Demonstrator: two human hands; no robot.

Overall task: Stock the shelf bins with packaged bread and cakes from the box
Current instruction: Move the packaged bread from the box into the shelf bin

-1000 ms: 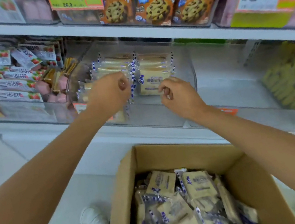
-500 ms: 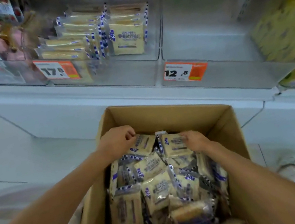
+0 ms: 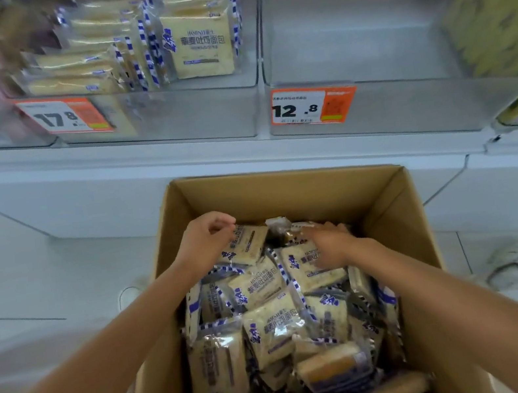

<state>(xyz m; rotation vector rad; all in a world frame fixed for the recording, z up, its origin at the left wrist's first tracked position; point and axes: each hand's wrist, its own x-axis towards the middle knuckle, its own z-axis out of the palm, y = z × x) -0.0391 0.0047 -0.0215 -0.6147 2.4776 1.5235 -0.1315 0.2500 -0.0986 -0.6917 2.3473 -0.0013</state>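
Your left hand (image 3: 205,240) is down in the cardboard box (image 3: 283,185), fingers curled and pinched together on the top edge of one bread packet (image 3: 245,245) at the far left of the pile. Your right hand (image 3: 328,246) lies palm down with fingers spread on a second packet (image 3: 306,274) beside it; whether it grips that packet cannot be told, since the fingertips are blurred and the palm hides the wrapper beneath. Near edge of the box and both forearms are cut off by the frame.

Packets in the box are flat, pale cream slices in clear wrappers with blue-and-white checked borders and blue lettering, heaped at all angles; those at the bottom of the view lie on their sides and show a browner crust.

Above, a clear shelf bin (image 3: 168,122) holds more of the same packets (image 3: 199,44), stacked flat at left and standing upright at right, behind an orange price tag (image 3: 63,116) reading 17.8. Next bin (image 3: 407,101) to the right carries a tag (image 3: 314,105) reading 12.8. Goods at the far left and far right are too blurred to name.
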